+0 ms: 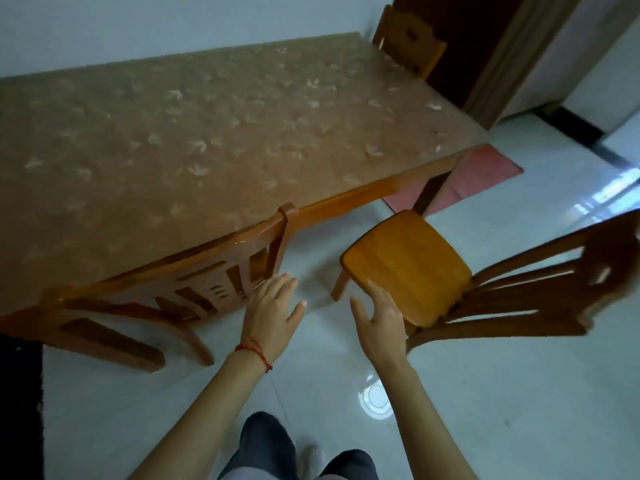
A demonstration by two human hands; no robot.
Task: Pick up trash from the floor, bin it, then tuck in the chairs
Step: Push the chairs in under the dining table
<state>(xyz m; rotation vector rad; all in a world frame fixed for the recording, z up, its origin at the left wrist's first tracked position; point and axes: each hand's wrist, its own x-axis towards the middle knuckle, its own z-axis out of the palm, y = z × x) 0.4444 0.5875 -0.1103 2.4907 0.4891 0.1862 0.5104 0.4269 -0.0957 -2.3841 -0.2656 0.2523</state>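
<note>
A wooden chair (194,285) stands tucked against the long edge of the table (194,133), its slatted back facing me. My left hand (273,310) hovers open just right of that chair's back, fingers spread, holding nothing. A second wooden chair (408,261) stands out from the table on the white tile floor, its seat turned toward the table and its slatted back at the right. My right hand (379,320) is open with straight fingers at the near edge of this seat, touching or almost touching it. No trash shows on the floor.
A third chair (405,39) stands at the table's far end by a dark wooden door frame (498,64). A red mat (478,174) lies under the table's right corner. My legs and foot (304,455) are at the bottom. A dark mat (20,403) lies at the left edge.
</note>
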